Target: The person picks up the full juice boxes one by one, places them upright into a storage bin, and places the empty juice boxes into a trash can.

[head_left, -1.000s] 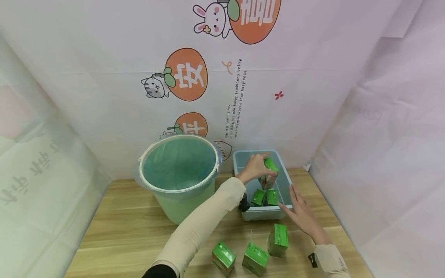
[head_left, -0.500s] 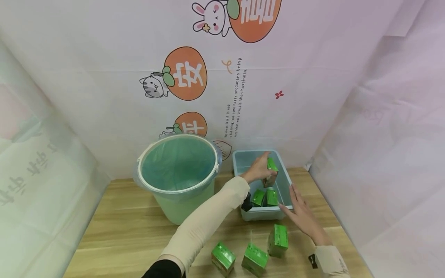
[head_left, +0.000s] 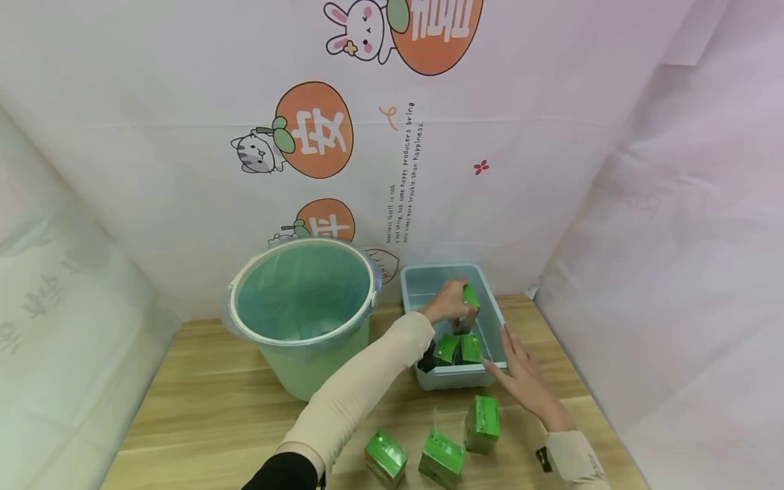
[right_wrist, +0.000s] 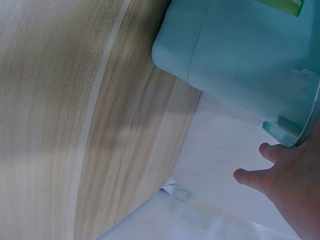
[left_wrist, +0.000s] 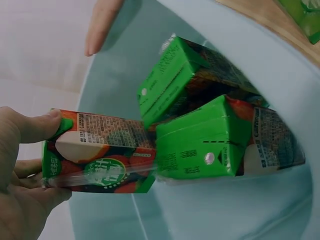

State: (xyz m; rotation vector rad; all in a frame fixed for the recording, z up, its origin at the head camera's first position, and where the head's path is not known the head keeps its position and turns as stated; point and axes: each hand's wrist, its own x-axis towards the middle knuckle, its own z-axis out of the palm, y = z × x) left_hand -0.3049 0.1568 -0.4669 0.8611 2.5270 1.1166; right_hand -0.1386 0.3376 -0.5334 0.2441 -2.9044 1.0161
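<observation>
In the head view my left hand (head_left: 449, 303) reaches into the light blue bin (head_left: 494, 318) and grips a juice box (head_left: 471, 297) with a green top. The left wrist view shows this box (left_wrist: 107, 162) pinched by its end between thumb and fingers, its other end close against two more juice boxes (left_wrist: 200, 145) in the bin. My right hand (head_left: 525, 381) rests on the bin's front right corner, with its fingers along the right rim and the thumb towards the front rim. The right wrist view shows that hand (right_wrist: 292, 180) at the rim, partly cut off.
Several objects stand about: a tall green bucket (head_left: 288, 367) left of the bin, and three juice boxes on the wooden table in front, a left one (head_left: 386, 457), a middle one (head_left: 442, 458) and a right one (head_left: 482, 423). White printed cloth (head_left: 520, 224) hangs behind and beside.
My left hand has lowered the juice box a little, deeper into the bin and nearer the two boxes there. My right hand stays at the corner. The head view has shifted slightly.
</observation>
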